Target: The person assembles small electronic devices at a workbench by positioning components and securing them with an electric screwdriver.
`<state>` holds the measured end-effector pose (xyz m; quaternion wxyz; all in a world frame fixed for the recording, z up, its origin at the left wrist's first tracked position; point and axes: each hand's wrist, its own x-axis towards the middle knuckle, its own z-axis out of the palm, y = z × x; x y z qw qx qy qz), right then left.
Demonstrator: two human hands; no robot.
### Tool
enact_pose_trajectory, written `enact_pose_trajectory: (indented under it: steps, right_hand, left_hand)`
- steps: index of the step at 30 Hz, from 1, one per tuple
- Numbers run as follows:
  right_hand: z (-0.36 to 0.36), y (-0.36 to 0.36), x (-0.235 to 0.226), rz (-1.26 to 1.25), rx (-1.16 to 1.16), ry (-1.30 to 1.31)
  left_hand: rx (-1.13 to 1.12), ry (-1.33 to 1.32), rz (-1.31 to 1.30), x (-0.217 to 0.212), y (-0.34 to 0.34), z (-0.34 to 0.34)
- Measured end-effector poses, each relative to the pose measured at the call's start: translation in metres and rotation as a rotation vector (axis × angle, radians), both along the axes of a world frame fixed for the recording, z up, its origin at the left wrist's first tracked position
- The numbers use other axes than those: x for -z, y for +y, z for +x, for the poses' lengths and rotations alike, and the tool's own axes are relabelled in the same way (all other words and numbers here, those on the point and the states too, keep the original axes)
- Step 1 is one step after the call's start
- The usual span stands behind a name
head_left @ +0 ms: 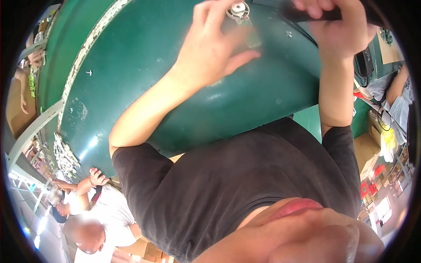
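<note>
Near the top of the head view, my left hand [208, 50] reaches over the green table with its thumb stretched out and its fingers apart. One finger is smeared by motion. Its upper fingertips are beside a small round white part [238, 9], and I cannot tell whether they touch it. Thin wires run from that part to a small pale green circuit board [252, 37], partly behind the blurred finger. Farther right, my right hand [340, 33] is closed around a long black object [302, 14], whose kind I cannot make out; its ends are partly hidden.
The green table [245, 101] has a worn pale rim [74, 72] on the left. Small pale pieces lie at left [89, 72] and near my right hand [288, 33]. A black device [364, 63] stands by my right forearm. Other people sit at lower left and far right.
</note>
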<state>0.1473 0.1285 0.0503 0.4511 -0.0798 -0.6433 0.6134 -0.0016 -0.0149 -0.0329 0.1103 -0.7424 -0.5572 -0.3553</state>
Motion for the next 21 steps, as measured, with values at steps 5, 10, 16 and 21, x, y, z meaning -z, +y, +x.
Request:
enact_pose_trajectory:
  steps: [5,10,16,21]
  right_hand:
    - [-0.015,-0.005,0.021,-0.029,-0.083,0.039]
    - [-0.018,-0.017,0.028,-0.238,-0.184,0.207]
    - [-0.019,-0.020,0.035,0.010,-0.027,-0.110]
    - [-0.020,-0.022,0.037,-0.016,-0.070,-0.106]
  left_hand:
    - [0.054,-0.006,0.090,-0.005,0.003,0.000]
    - [0.070,-0.091,-0.080,0.016,0.005,-0.004]
    - [0.134,-0.051,0.166,0.041,0.012,-0.009]
    - [0.127,-0.053,0.137,0.015,0.003,-0.005]
